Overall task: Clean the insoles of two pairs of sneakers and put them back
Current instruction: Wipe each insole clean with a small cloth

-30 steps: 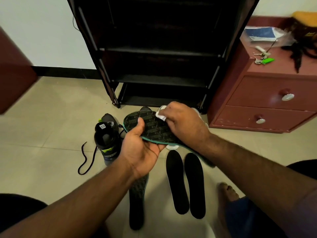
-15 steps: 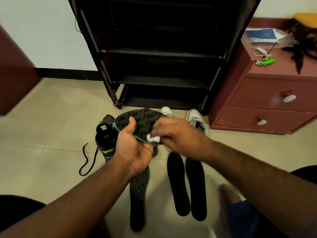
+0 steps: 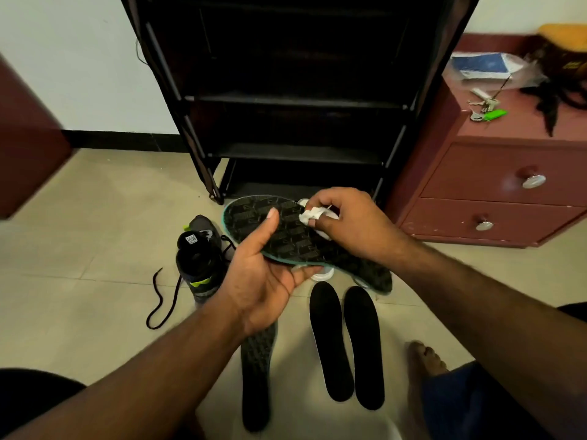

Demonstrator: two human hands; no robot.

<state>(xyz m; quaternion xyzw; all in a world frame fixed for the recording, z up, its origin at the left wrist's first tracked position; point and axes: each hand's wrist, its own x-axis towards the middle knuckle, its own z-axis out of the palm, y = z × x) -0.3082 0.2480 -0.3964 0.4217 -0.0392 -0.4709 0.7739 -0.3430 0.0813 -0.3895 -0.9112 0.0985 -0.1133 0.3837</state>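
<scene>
Nearest, on the floor tiles (image 3: 79, 281): a bare foot (image 3: 425, 360) at right, then three insoles lying flat. One patterned insole (image 3: 257, 376) runs lengthwise under the left forearm, and two plain black insoles (image 3: 346, 344) lie side by side just to its right.

Above those, the left hand (image 3: 263, 274) holds the fourth, a patterned insole with a teal edge (image 3: 295, 236), palm up, thumb pressed on top near the toe end, fingers curled under the edge. The insole is off the floor, tilted, with its heel end pointing right and nearer. The right hand (image 3: 346, 223) pinches a small white wad of cloth or tissue (image 3: 309, 215) between thumb and fingertips, set on the insole's far right edge.

Step in hand looks like wiping this insole. To do it well: keep the thumb clamp firm so the insole does not flex away, run the wad in long strokes toe to heel, shift the left grip to reach the area under the thumb, and refold the wad when it gets dirty.

Left of the hands, a grey sneaker with green trim (image 3: 200, 258) stands on the floor, lace trailing. Bits of a white sneaker (image 3: 324, 273) show behind the hands. Farther back are a black shoe rack (image 3: 295, 100) and, at right, a red drawer unit (image 3: 495, 198).
</scene>
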